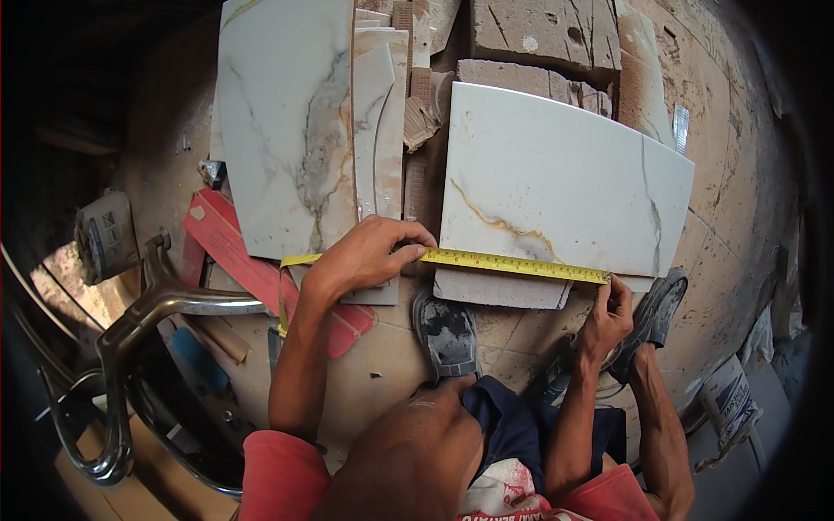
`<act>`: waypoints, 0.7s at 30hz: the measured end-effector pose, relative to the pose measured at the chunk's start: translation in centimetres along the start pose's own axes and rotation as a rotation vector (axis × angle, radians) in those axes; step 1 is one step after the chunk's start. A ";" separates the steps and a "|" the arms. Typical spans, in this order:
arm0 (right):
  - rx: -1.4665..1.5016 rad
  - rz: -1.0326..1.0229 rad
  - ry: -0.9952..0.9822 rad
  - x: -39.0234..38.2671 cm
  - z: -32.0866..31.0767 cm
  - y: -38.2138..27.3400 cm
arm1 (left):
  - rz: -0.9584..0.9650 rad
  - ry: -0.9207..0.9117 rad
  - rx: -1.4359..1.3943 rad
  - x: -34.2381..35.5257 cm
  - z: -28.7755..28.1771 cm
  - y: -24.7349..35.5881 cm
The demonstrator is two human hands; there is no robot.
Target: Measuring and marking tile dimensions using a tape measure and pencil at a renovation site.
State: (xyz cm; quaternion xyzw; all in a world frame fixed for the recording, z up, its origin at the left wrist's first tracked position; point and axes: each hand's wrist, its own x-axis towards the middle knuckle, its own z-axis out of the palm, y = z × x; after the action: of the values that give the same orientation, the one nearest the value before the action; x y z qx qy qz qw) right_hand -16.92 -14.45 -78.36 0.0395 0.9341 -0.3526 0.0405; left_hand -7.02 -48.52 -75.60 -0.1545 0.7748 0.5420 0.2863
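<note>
Fingers (408, 232) pinch yellow measuring tape (517, 263), probably metal, along veined tile (556, 178).

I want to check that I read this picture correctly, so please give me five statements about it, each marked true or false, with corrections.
1. The yellow tape measure runs along the near edge of the right tile. True.
2. The left hand touches nothing. False: the left hand pinches the yellow tape measure.
3. The right hand is at one end of the tape. True.
4. The curved metal frame is at the picture's right. False: it is at the left.
5. The right tile has a gold-brown vein. True.
</note>
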 end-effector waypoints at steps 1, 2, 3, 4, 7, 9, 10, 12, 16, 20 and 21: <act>0.000 -0.001 0.000 0.0 0.0 0.1 | 0.003 0.017 -0.006 0.0 0.1 0.1; 0.013 0.003 0.001 0.0 -0.1 0.3 | 0.004 0.017 -0.007 0.0 0.2 0.2; 0.027 0.007 0.002 0.1 -0.1 0.5 | -0.023 0.025 -0.004 0.0 0.2 0.5; 0.026 0.006 0.002 0.1 -0.2 0.3 | -0.050 0.033 -0.002 0.1 0.3 0.7; 0.101 0.116 0.016 0.1 -0.4 -0.1 | -0.096 0.044 -0.028 0.3 0.4 1.3; 0.089 0.087 0.019 0.1 -0.6 0.0 | -0.096 0.059 -0.019 0.3 0.5 1.3; 0.089 0.088 0.022 0.2 -0.6 0.0 | -0.098 0.072 -0.012 0.3 0.6 1.3; 0.058 0.052 0.023 0.2 -0.5 0.0 | -0.101 0.075 -0.008 0.4 0.6 1.3; 0.038 0.059 0.030 0.3 -0.6 -0.3 | -0.118 0.097 0.006 0.4 0.8 1.5; 0.023 0.050 0.032 0.4 -0.5 0.0 | -0.111 0.124 0.041 0.5 1.0 1.4; 0.023 0.045 0.034 0.5 -0.5 -0.1 | -0.122 0.107 0.057 0.5 0.9 1.4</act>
State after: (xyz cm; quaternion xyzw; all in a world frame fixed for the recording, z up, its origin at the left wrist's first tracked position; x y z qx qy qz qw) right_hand -17.41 -14.15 -78.01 0.0668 0.9294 -0.3616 0.0319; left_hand -7.93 -47.19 -75.07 -0.2222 0.7932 0.4923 0.2814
